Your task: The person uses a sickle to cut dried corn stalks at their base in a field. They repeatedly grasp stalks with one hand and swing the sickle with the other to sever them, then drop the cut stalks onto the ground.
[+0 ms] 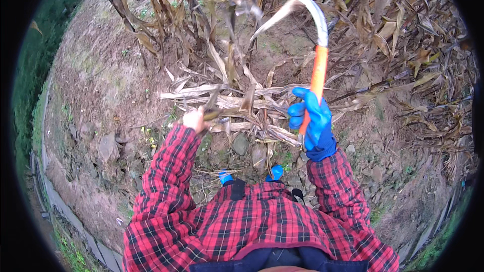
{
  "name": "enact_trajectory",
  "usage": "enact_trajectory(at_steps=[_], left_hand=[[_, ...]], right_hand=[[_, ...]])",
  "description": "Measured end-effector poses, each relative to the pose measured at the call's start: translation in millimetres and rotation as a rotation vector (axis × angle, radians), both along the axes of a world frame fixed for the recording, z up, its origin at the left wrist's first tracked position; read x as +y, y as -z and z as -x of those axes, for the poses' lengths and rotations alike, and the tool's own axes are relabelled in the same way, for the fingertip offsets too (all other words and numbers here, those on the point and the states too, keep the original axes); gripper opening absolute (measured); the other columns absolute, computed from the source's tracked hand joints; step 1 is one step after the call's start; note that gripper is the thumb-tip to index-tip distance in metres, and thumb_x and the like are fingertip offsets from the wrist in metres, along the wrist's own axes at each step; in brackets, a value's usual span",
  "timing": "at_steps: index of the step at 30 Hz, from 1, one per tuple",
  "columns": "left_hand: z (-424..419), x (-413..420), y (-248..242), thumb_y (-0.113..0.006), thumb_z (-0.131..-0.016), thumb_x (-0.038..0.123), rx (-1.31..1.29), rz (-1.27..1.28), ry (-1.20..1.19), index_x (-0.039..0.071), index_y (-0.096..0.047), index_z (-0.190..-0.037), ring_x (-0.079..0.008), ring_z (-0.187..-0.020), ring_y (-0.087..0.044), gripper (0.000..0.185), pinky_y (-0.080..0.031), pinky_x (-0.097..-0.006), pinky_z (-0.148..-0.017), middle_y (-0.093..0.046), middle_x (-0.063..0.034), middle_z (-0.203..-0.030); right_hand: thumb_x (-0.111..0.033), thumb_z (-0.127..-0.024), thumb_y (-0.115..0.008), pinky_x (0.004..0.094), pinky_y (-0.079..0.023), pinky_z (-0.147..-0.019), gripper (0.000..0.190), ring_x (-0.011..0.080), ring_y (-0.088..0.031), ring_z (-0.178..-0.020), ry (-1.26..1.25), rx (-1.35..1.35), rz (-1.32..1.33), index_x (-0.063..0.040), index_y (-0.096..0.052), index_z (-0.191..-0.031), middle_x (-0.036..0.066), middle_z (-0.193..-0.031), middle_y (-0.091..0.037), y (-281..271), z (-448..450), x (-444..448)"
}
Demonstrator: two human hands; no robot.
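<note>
My right hand (317, 122), in a blue glove, grips the orange handle of a sickle (319, 68). Its curved metal blade (315, 11) arcs forward and to the left, with the tip beside dry leaves. My left hand (194, 119) is bare and closed around a dried corn stalk (223, 113), blurred where it leaves the fist. Beneath and between both hands, dry corn stalks and leaves (242, 102) lie on the soil. The far end of the held stalk is lost among these leaves.
Dried corn plants (193, 19) stand ahead, and a dense heap of dry stalks (419, 64) covers the right side. Rocks (109, 147) stud the soil at the left. My blue-covered feet (277, 172) are on stony ground. A concrete edge (90, 241) curves past the lower left.
</note>
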State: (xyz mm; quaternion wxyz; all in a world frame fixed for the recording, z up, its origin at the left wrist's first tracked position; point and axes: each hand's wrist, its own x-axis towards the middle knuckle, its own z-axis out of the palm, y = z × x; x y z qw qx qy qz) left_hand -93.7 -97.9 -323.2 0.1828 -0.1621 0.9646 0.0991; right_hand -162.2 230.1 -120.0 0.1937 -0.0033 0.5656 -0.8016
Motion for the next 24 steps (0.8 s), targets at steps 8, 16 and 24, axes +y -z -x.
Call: enact_trajectory(at_steps=[8, 16, 24], left_hand=[[141, 19, -115, -0.066, -0.073, 0.011, 0.846, 0.052, 0.487, 0.001, -0.053, -0.106, -0.0322, -0.097, -0.051, 0.037, -0.043, -0.0399, -0.084, -0.053, -0.0153, -0.104], [268, 47, -172, -0.054, -0.076, 0.007, 0.862, 0.552, 0.845, 0.002, -0.055, -0.107, -0.0227, -0.105, -0.054, 0.032, -0.044, -0.0323, -0.089, -0.057, -0.0088, -0.111], [314, -6, -161, -0.064, -0.076, 0.016, 0.068, 1.151, 0.557, 0.017, -0.069, -0.075, -0.0154, -0.075, -0.063, 0.005, -0.043, -0.031, -0.071, -0.064, 0.002, -0.068]], right_hand=[[-0.032, -0.09, -0.055, 0.026, -0.036, -0.044, 0.026, 0.0112, -0.043, -0.048, -0.133, -0.622, -0.102, -0.007, -0.053, -0.097, 0.004, -0.067, -0.052, 107, -27, 51], [-0.034, -0.09, -0.054, 0.0276, -0.046, -0.048, 0.032, 0.0155, -0.054, -0.056, -0.128, -0.504, -0.047, -0.004, -0.053, -0.105, 0.008, -0.076, -0.059, 145, 68, -6], [-0.038, -0.09, -0.054, 0.0242, -0.039, -0.048, 0.038, 0.0086, -0.046, -0.058, -0.429, -0.782, 0.359, -0.004, -0.054, -0.107, 0.0, -0.08, -0.056, 182, 116, -91]])
